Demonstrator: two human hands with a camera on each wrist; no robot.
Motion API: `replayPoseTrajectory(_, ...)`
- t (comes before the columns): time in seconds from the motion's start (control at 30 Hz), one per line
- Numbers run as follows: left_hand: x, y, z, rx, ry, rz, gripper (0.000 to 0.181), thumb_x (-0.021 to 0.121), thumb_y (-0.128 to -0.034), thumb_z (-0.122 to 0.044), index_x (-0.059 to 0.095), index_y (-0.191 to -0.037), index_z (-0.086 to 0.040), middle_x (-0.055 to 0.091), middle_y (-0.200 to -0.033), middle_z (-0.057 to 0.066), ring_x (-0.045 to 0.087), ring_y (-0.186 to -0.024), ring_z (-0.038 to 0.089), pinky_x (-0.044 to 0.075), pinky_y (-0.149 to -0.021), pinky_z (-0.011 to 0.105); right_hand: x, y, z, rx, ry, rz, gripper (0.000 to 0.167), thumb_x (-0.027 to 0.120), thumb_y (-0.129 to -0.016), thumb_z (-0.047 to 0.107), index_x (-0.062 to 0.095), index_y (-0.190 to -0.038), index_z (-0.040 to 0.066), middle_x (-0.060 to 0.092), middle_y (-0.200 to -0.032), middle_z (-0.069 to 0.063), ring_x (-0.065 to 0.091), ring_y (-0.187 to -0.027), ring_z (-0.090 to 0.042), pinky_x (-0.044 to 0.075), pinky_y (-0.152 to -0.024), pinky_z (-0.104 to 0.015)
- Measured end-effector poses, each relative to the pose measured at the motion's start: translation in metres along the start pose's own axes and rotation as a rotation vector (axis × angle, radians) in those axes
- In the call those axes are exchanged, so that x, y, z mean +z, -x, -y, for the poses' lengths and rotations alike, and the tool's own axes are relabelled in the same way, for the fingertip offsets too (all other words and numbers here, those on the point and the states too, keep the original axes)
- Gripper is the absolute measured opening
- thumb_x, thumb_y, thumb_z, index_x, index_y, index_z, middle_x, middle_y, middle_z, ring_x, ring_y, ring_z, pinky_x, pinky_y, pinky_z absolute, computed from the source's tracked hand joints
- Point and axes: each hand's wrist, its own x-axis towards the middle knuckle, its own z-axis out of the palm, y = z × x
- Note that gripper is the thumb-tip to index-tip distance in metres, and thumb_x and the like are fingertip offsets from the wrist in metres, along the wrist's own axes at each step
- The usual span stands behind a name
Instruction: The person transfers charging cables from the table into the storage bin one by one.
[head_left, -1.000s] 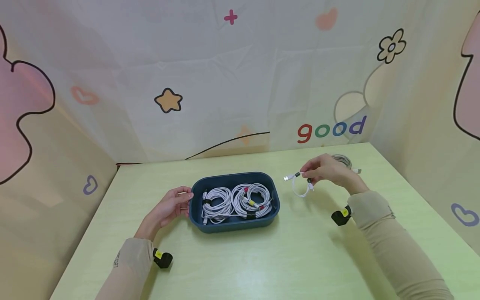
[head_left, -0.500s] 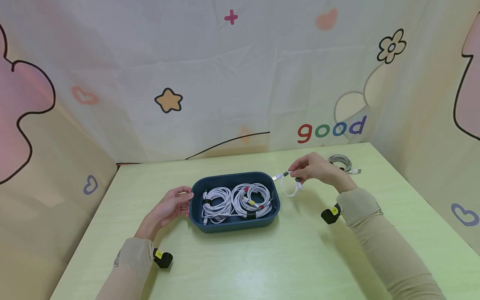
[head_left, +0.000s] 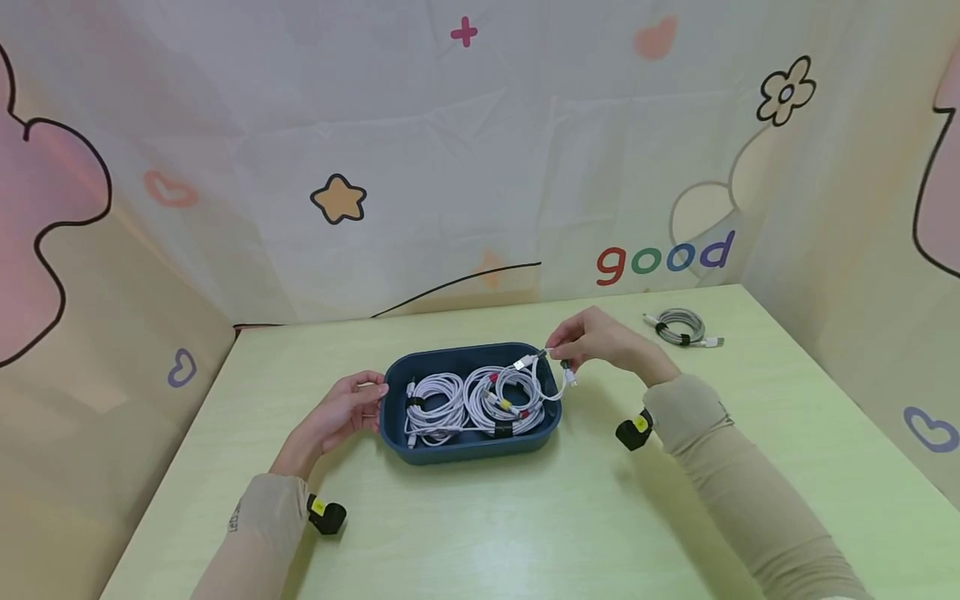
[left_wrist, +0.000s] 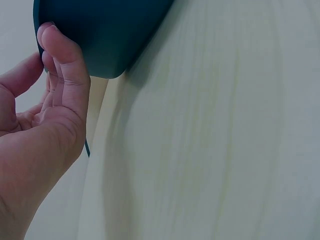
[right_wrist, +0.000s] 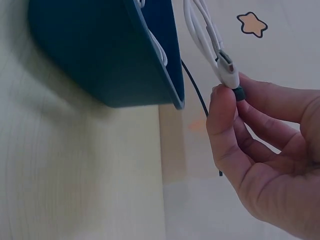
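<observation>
A dark blue plastic box (head_left: 468, 454) with rounded corners holds coiled white cables (head_left: 435, 408) bound with black ties. My left hand (head_left: 350, 412) grips its left end, thumb at the rim and fingers against the outer wall, as the left wrist view also shows. Between thumb and fingertips my right hand (head_left: 600, 342) pinches a short white USB cable (head_left: 557, 393) by its dark tie. This looped cable hangs at the box's right rim, its USB plug (head_left: 522, 362) over the coils inside. The right wrist view shows a small connector (right_wrist: 226, 62) close to the fingertips.
A grey braided cable coil (head_left: 678, 327) lies on the table's back right. Behind the pale table (head_left: 480, 533) stands a printed cloth backdrop (head_left: 450, 167). Each wrist carries a small black camera (head_left: 634, 429).
My right hand has moved left with the white USB cable, from beside the grey coil to the box's right rim. The left hand and the box have stayed in place.
</observation>
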Motion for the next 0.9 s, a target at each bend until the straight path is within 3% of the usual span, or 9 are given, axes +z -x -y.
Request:
replayPoseTrajectory(0.23,0.0,-0.001,-0.002,0.001,-0.007,0.009,0.015,0.052,-0.1002,-0.018,0.044,-0.109,-0.009,0.063,-0.07,-0.004,0.06,-0.058,0.012,0.054,-0.057,0.025,0.013,-0.009,0.006,-0.02,0.004,0.012,0.022,0.067,-0.089,0.009,0.067,-0.108,-0.003,0.068,-0.095,-0.014,0.059,-0.066,-0.017,0.057,-0.068,-0.03)
replayPoseTrajectory(0.47,0.0,-0.001,-0.003,0.005,-0.002,0.001,0.012,0.05,-0.1007,-0.017,0.043,-0.108,-0.009,0.063,-0.07,-0.004,0.06,-0.057,0.012,0.053,-0.056,0.025,0.024,-0.013,0.013,-0.053,0.055,-0.007,0.025,0.068,-0.089,0.011,0.067,-0.11,-0.003,0.07,-0.101,-0.016,0.064,-0.07,-0.018,0.058,-0.072,-0.034)
replayPoseTrajectory(0.6,0.001,-0.002,-0.003,0.006,0.002,-0.002,0.012,0.05,-0.1005,-0.016,0.044,-0.108,-0.009,0.063,-0.07,-0.003,0.06,-0.057,0.012,0.053,-0.056,0.025,0.016,-0.009,0.008,-0.085,0.17,-0.166,0.025,0.065,-0.092,0.017,0.068,-0.109,-0.001,0.071,-0.099,-0.017,0.065,-0.079,-0.022,0.057,-0.068,-0.031)
replayPoseTrajectory(0.73,0.002,-0.001,-0.002,0.002,0.0,0.002,0.013,0.051,-0.1002,-0.016,0.044,-0.108,-0.009,0.064,-0.07,-0.004,0.061,-0.057,0.012,0.054,-0.056,0.025,-0.006,-0.001,-0.016,-0.096,0.315,-0.362,0.023,0.062,-0.094,0.019,0.07,-0.103,0.0,0.071,-0.093,-0.017,0.064,-0.08,-0.024,0.052,-0.065,-0.028)
replayPoseTrajectory(0.9,0.001,0.001,-0.001,0.004,0.0,-0.003,0.011,0.051,-0.1003,-0.017,0.045,-0.107,-0.01,0.063,-0.07,-0.004,0.061,-0.057,0.012,0.054,-0.056,0.025,-0.039,0.016,-0.055,-0.084,0.493,-0.504,0.026,0.057,-0.096,0.017,0.068,-0.102,-0.005,0.07,-0.095,-0.022,0.064,-0.082,-0.03,0.052,-0.072,-0.04)
